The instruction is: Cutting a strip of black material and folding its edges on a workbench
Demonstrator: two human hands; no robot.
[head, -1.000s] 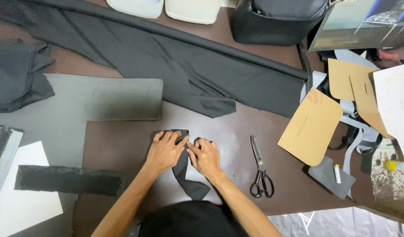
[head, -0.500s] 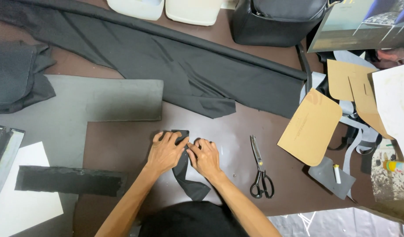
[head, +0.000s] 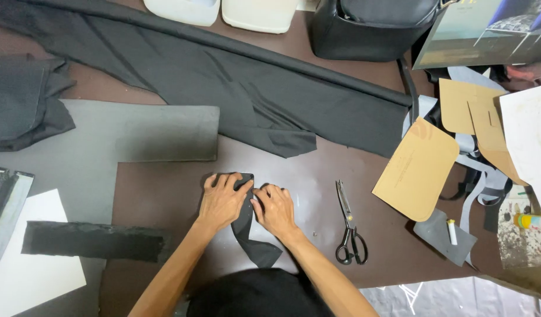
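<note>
My left hand [head: 222, 201] lies flat, fingers spread, on a small dark grey fabric piece [head: 247, 226] on the brown table [head: 159, 194]. Right beside it, my right hand [head: 274, 208] presses on the same piece, fingers curled at its edge. The fabric strip runs from under my palms down toward my body and ends in a pointed tail. Black-handled scissors [head: 348, 226] rest on the table just right of my right hand, blades pointing away from me.
A long dark cloth [head: 223, 82] drapes across the far side. Grey foam sheet [head: 106, 141] and a black strip [head: 94, 240] lie left. Tan cardboard patterns [head: 417, 167], grey straps and a chalk stick [head: 451, 231] sit right. A black bag [head: 370, 26] stands at the back.
</note>
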